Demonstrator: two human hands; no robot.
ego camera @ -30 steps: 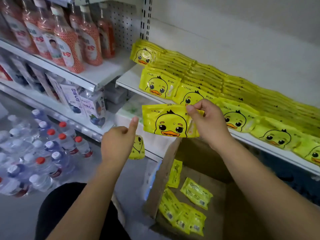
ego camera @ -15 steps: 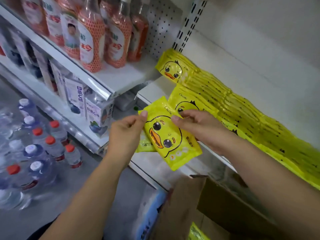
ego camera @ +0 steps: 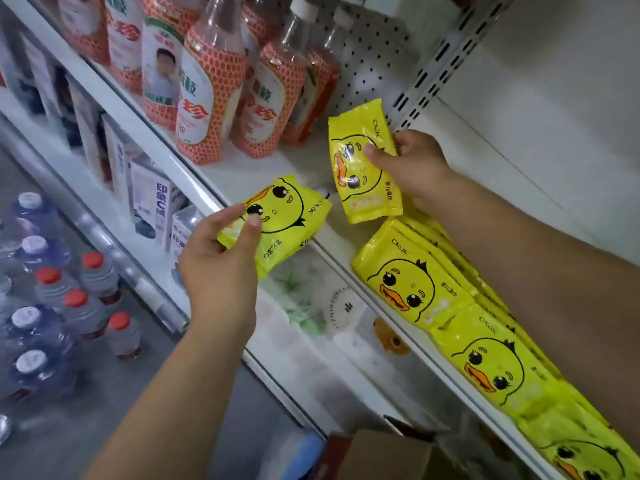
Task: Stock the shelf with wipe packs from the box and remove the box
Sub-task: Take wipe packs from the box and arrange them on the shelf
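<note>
While the right hand (ego camera: 412, 164) is pinching one wipe pack (ego camera: 363, 168), thumb across its duck face, and holding it tilted just beyond the far end of the row of packs (ego camera: 408, 285) on the shelf (ego camera: 337, 237), the left hand (ego camera: 218, 268) is pinching a second pack (ego camera: 287, 220) by its corner, out past that same end. Standing the first pack flush against the row's end is looking like the sound move, since the bottles (ego camera: 207, 98) are crowding in just beyond the row and only a narrow bare strip is showing. The box (ego camera: 388, 455) is sitting below the row, well apart from both hands.
</note>
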